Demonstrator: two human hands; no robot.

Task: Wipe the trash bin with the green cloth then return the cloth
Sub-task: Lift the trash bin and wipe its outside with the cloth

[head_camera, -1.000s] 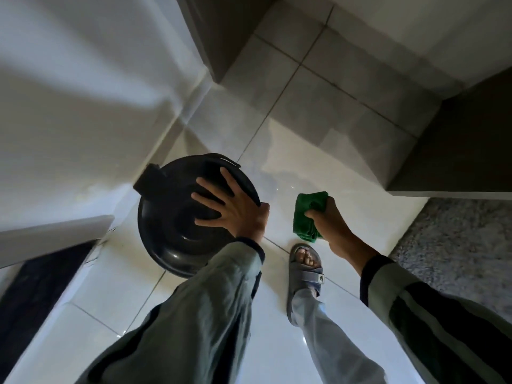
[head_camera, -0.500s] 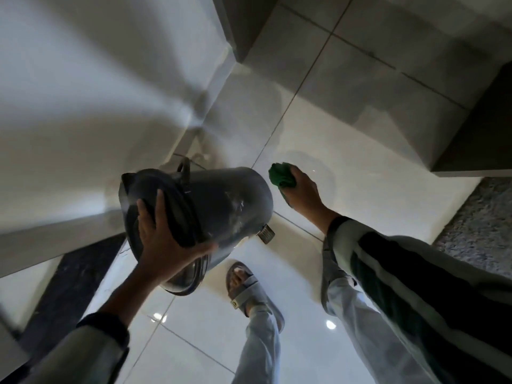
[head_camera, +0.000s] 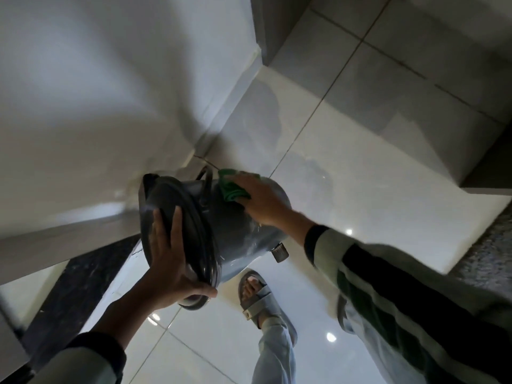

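A dark grey round trash bin (head_camera: pixel 232 234) is tipped on its side above the floor, its lid facing me at the left. My left hand (head_camera: pixel 171 261) grips the lid's rim, fingers spread over the lid and thumb under the edge. My right hand (head_camera: pixel 260 198) presses a crumpled green cloth (head_camera: pixel 231 188) against the upper side of the bin's body, near the handle. Part of the cloth is hidden under my fingers. A small pedal (head_camera: pixel 279 252) sticks out at the bin's base.
A white wall (head_camera: pixel 97 106) with a skirting runs along the left, close behind the bin. Glossy white floor tiles (head_camera: pixel 360 167) spread to the right. My sandalled foot (head_camera: pixel 256 295) stands just under the bin. A dark stone strip (head_camera: pixel 77 286) lies lower left, a speckled mat (head_camera: pixel 493 259) at right.
The bin was tipped from upright onto its side, my left hand shifting to its lid rim. My right hand with the cloth moved from beside the bin onto its upper side.
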